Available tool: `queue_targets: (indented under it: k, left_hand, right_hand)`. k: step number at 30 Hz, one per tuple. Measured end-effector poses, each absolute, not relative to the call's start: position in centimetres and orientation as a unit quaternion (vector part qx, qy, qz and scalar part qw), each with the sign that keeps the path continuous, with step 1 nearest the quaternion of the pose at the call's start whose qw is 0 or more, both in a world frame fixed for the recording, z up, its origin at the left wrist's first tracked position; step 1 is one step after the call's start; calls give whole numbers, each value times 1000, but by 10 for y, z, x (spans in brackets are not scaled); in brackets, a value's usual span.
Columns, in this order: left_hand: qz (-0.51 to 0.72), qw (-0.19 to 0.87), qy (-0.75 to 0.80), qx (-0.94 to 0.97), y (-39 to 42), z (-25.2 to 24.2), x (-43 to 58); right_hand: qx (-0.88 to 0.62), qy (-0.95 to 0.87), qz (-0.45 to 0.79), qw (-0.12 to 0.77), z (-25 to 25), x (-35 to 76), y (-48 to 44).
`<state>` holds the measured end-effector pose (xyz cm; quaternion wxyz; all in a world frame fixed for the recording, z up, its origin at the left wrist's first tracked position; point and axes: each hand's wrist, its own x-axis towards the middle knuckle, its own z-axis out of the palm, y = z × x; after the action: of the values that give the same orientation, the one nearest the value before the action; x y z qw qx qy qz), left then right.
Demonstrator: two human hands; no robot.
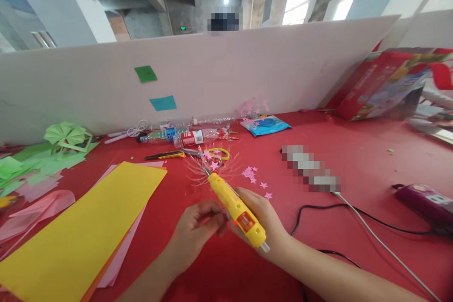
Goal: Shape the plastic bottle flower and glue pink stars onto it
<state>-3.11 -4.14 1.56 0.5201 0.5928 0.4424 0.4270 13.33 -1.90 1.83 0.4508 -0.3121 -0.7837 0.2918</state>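
Note:
My right hand (pixel 262 214) is wrapped round a yellow hot glue gun (pixel 230 198), its metal nozzle pointing away and to the left. A clear glue stick (pixel 264 247) pokes out of the gun's rear end. Beside it, my left hand (pixel 201 226) has its thumb and fingers pinched together; what they hold, if anything, is hidden, though a bit of pink shows near the fingertips. Past the nozzle lies a clear plastic piece cut into curling strips (pixel 198 170), with pink paper stars on it. Loose pink stars (pixel 250 173) are scattered to its right.
Yellow-handled scissors (pixel 222 153), a utility knife (pixel 165 155) and plastic bottles (pixel 191 138) lie behind. Yellow paper (pixel 95 217) and green paper (pixel 38 165) cover the left. A blue packet (pixel 266 125), a blurred-out strip (pixel 311 170), cables (pixel 382 231) and a purple device (pixel 424 203) are rightward.

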Motion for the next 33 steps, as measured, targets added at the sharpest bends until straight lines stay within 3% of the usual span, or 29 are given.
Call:
queue_targets:
  k: [4,11,20,33]
  left_hand:
    - [469,531,431,560,-40,14,-32]
    - [591,367,487,527,-27,13,-52]
    - [557,288,514,585,-26,17,-55]
    - [551,266,519,597,-29,17,-54]
  right_hand:
    - [-298,-784,285,465,16,134,-18]
    - [-290,-795,262,465,28,139,-14]
    - [-311,-815,265,411,26,138,-18]
    - [-338,-826,275,358,26,138,-17]
